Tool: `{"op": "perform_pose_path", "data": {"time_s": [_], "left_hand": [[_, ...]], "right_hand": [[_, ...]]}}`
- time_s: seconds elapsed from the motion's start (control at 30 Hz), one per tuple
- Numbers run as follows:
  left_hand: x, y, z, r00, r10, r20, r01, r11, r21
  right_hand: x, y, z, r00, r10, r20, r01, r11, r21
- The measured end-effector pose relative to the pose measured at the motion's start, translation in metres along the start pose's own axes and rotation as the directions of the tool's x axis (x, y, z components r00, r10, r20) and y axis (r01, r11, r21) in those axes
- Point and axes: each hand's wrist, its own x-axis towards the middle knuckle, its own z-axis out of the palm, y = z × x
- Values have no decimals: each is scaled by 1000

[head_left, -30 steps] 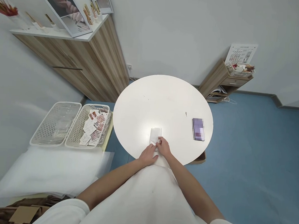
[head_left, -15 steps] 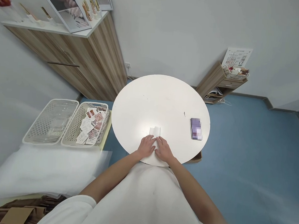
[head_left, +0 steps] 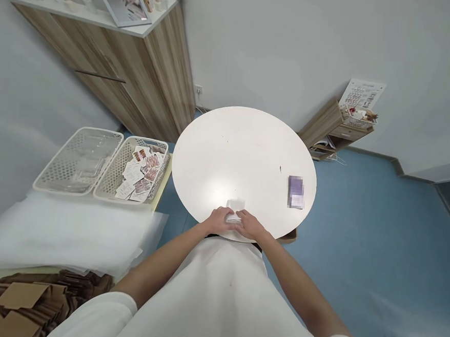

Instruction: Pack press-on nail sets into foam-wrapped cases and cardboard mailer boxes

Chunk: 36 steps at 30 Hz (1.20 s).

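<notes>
My left hand (head_left: 219,220) and my right hand (head_left: 250,225) meet at the near edge of the round white table (head_left: 245,149). Between them is a small white, partly see-through wrapping sheet (head_left: 235,205), folded at its near end. Fingers of both hands curl around this folded part from either side, thumbs on top. Its far end lies flat on the tabletop, beyond my fingers. Whether anything is inside the fold cannot be made out. On the table's right side lies a purple box (head_left: 296,192), its surface blurred.
To the left stand a basket of printed cards (head_left: 130,199) and a basket with clear plastic pieces (head_left: 47,176). White translucent sheets (head_left: 70,229) and brown cardboard (head_left: 21,295) lie nearer me. A wood-grain cabinet (head_left: 162,71) and small shelf (head_left: 321,121) stand by the wall.
My fingers, which lay spread over the white sheet, now curl round its near end, which is folded up. The head view has shifted slightly. The purple box stays put on the table.
</notes>
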Motion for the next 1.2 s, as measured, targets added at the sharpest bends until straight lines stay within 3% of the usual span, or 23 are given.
{"op": "perform_pose_path", "data": {"time_s": [0.17,0.33,0.43,0.57,0.73,0.87,1.03,1.2], "left_hand": [[0,1,8,993,-27,-111,21,998,-57],[15,-1,5,966,-215,-140,186,963,-196],[20,1,8,907,-368,-207,320,919,-230],[24,5,15,803,-522,-287,480,852,-208],[27,8,14,729,-611,-308,565,792,-231],[28,11,13,678,-665,-313,626,746,-229],[25,17,16,611,-717,-335,679,692,-243],[20,17,18,619,-709,-338,623,706,-338]], "right_hand": [[12,5,-22,996,39,85,-47,995,88],[41,12,-37,988,113,106,-128,981,144],[53,18,-30,986,155,55,-162,973,162],[54,20,-12,953,275,-128,-240,942,236],[28,17,7,922,276,-271,-160,910,382],[8,17,20,926,310,-215,-158,836,525],[5,16,24,963,255,-83,-158,792,589],[10,20,19,973,215,-86,-126,805,580]]}}
